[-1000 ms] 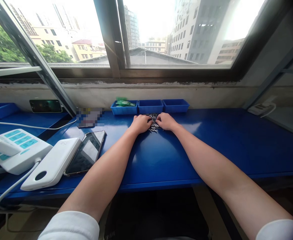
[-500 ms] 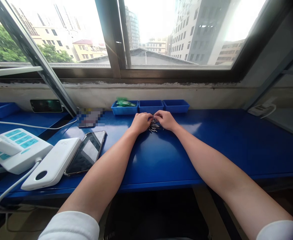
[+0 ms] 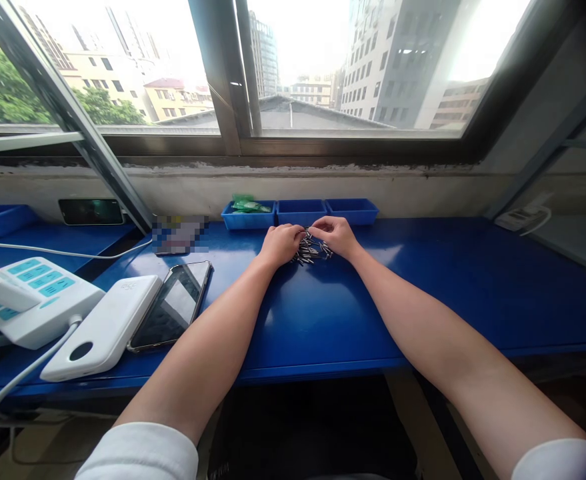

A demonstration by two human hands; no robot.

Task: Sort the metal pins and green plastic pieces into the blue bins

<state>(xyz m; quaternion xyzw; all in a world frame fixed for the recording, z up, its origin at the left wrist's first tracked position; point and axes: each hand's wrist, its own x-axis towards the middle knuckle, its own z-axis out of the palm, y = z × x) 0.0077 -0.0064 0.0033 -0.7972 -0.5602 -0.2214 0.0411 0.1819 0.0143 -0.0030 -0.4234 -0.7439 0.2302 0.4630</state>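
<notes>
A pile of small, slim metal pieces, perhaps screws (image 3: pixel 307 249), lies on the blue table between my hands. My left hand (image 3: pixel 281 243) is at the pile's left side, its thumb and fingers pinched together near the far edge. My right hand (image 3: pixel 337 235) is at the right side, also in a pinch, its fingertips close to the left ones. Whatever sits in either pinch is too small to make out. Just beyond the hands stand three blue bins; the left bin (image 3: pixel 227 219) holds a green plastic bag (image 3: pixel 245 204).
The middle bin (image 3: pixel 301 213) and right bin (image 3: pixel 351 212) stand against the wall. On the left of the blue table (image 3: pixel 317 320) lie a phone (image 3: pixel 175 303), a white power bank (image 3: pixel 107 327) and a power strip (image 3: pixel 47 287) with cables. Another phone (image 3: pixel 91 211) leans farther back.
My right hand has shifted slightly right and away from me, uncovering more of the metal pieces. My left hand stays almost where it was, still pinched.
</notes>
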